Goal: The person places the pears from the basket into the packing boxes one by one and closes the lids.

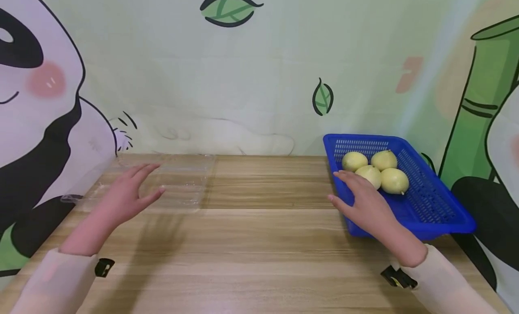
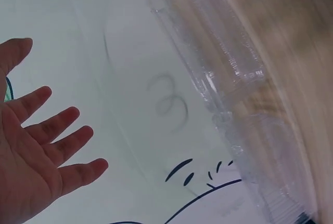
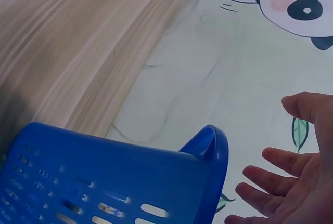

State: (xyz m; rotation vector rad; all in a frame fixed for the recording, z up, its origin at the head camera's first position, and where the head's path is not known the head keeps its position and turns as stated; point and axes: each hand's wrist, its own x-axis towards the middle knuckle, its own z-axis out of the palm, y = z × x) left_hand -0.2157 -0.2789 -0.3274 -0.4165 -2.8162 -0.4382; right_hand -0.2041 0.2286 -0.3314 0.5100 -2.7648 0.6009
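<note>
Loosely spread hands (image 1: 126,194) (image 1: 368,207) partly hide the blue basket (image 1: 431,194) and a hard-to-trace clear plastic container (image 1: 184,181).

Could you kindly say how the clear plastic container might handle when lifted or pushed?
The clear plastic container is probably light, as its see-through walls look thin. It may flex when squeezed, given the uneven glints along its edges. Pushed, its broad shape would likely slide, not roll.

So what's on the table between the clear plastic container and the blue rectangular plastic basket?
The head view shows bare wood-grain tabletop between container and basket.
</note>
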